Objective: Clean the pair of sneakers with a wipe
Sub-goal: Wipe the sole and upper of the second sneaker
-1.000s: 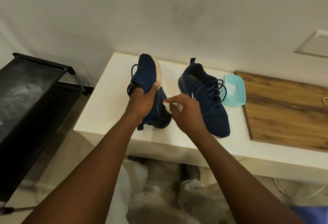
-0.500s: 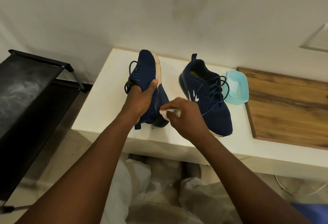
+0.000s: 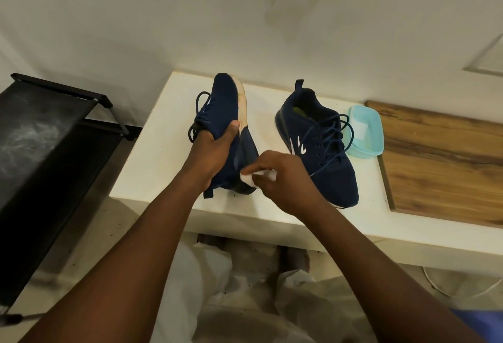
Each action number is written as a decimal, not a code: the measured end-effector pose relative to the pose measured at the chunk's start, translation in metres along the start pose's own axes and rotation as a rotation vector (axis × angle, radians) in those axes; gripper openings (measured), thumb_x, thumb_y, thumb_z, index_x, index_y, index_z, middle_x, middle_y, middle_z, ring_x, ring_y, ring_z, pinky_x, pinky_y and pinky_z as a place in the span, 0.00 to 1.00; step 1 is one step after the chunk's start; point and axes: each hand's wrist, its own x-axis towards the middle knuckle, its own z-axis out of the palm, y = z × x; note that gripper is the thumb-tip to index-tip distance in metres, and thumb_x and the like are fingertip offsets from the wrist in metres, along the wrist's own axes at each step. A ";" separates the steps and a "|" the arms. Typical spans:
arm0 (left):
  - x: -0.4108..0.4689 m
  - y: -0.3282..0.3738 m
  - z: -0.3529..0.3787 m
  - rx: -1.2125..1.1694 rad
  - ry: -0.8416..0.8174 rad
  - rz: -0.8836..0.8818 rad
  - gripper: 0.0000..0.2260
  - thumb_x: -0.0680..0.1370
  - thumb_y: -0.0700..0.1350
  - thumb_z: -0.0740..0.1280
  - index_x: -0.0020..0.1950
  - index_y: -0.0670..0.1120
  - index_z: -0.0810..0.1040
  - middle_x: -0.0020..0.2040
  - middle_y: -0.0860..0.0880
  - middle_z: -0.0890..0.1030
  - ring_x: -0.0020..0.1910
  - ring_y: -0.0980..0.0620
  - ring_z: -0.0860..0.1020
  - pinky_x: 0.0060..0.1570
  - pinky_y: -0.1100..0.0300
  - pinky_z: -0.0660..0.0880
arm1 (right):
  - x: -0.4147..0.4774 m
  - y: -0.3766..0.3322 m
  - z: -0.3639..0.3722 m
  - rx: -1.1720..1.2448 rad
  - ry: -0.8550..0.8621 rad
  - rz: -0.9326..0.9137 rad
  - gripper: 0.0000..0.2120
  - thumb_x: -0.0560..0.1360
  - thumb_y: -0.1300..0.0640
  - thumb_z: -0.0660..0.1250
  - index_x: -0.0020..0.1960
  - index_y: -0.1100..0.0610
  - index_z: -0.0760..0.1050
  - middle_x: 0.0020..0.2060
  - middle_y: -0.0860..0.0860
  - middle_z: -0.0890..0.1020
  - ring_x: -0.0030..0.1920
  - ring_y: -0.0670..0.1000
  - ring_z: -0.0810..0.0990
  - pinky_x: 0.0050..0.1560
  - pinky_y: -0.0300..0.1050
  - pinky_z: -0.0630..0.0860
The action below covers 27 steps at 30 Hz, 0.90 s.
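At white bench [image 3: 163, 157], left hand [image 3: 211, 156] grips sneaker [image 3: 226, 97], right hand [image 3: 283, 179] pinches wipe [image 3: 247, 178] (against heel).

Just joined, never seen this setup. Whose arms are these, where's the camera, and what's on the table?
No machine: these are a person's bare arms, filmed by a camera worn on the head, looking down. The left hand grips one navy sneaker, turned so its pale sole shows. The right hand pinches a white wipe against its heel end. The second sneaker stands on the white table beside a light blue container, with a wooden board further right.
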 end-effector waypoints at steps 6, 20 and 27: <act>-0.007 0.008 0.002 0.052 -0.021 0.017 0.30 0.79 0.66 0.66 0.73 0.46 0.72 0.62 0.47 0.82 0.60 0.43 0.80 0.66 0.44 0.76 | 0.018 0.013 0.005 -0.028 0.276 0.092 0.10 0.78 0.63 0.66 0.54 0.55 0.82 0.52 0.50 0.82 0.51 0.44 0.77 0.52 0.26 0.67; -0.037 0.010 0.010 0.192 -0.009 0.200 0.18 0.84 0.60 0.62 0.44 0.47 0.74 0.43 0.48 0.80 0.43 0.52 0.79 0.39 0.56 0.77 | -0.014 0.003 0.018 -0.028 0.432 -0.027 0.11 0.74 0.65 0.71 0.54 0.55 0.84 0.45 0.50 0.82 0.44 0.44 0.77 0.47 0.26 0.70; -0.048 0.019 0.025 0.075 0.017 0.068 0.22 0.83 0.64 0.59 0.58 0.46 0.75 0.56 0.46 0.81 0.54 0.42 0.80 0.38 0.49 0.80 | 0.010 -0.001 -0.001 0.088 0.535 0.187 0.11 0.78 0.61 0.66 0.58 0.55 0.82 0.51 0.52 0.81 0.48 0.45 0.78 0.50 0.29 0.71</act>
